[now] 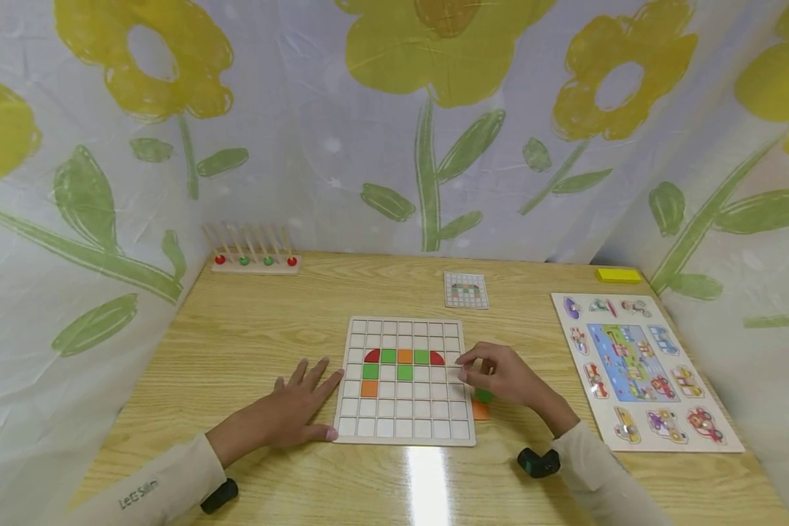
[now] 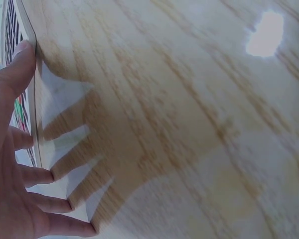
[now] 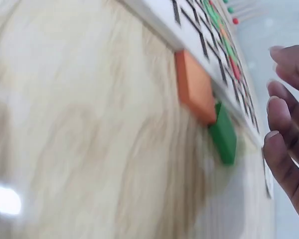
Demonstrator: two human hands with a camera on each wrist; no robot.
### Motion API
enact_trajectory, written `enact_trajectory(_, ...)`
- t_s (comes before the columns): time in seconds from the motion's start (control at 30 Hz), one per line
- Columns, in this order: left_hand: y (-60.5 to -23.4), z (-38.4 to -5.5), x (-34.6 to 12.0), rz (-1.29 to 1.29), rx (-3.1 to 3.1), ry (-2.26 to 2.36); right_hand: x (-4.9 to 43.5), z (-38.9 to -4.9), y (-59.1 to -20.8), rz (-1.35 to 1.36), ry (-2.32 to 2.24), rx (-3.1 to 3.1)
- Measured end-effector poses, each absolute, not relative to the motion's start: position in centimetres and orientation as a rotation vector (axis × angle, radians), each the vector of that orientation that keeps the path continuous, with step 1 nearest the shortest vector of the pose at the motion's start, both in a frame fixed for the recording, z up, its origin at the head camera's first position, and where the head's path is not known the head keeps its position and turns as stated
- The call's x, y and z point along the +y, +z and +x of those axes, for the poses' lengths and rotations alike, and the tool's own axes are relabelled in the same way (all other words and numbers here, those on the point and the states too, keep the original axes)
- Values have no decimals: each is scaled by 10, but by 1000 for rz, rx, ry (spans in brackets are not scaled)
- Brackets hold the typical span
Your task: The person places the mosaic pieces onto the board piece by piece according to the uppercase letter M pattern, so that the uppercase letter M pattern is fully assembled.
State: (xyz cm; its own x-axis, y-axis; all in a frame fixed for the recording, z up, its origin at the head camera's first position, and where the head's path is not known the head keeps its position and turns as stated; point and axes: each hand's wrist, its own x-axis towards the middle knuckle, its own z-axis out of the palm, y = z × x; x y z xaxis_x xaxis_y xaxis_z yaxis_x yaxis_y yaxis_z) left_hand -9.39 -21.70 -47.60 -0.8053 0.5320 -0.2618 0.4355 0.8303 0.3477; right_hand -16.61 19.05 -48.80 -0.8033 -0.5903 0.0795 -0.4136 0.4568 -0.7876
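A white grid board [image 1: 430, 409] lies on the table, with a row of red, green and orange pieces across it. Below that row sit two green squares [image 1: 404, 372] and an orange square [image 1: 370, 389]. My left hand [image 1: 292, 405] spreads its fingers on the table by the board's left side, thumb at the lower left corner. Bent fingers of my right hand [image 1: 502, 372] hover at the board's right edge; the right wrist view shows nothing between them. Under that hand, an orange block [image 3: 195, 87] and a green block [image 3: 223, 133] lie beside the board.
A small pattern card [image 1: 466, 291] lies behind the board. To the right is a picture puzzle [image 1: 644, 372], with a yellow block [image 1: 618, 275] beyond it. A peg stand [image 1: 256, 264] with red and green beads stands at the back left. Flowered curtains [image 1: 289, 146] enclose the table.
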Motion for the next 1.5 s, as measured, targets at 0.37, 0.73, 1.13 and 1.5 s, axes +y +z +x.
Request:
enact_trajectory(0.37, -474, -93, -218, 717, 2655, 372, 216, -155, -500, -895, -1138, 2607)
enact_trajectory(0.73, -474, -92, -219, 717, 2644, 384, 225, -146, -498, -808, -1040, 2652)
enact_trajectory(1.13, -475, -91, -219, 736, 2652, 384, 226, -146, -500, -750, -1010, 2615)
enact_trajectory(1.5, -474, -94, -217, 731, 2647, 387, 229, -148, -496, -784, -964, 2600)
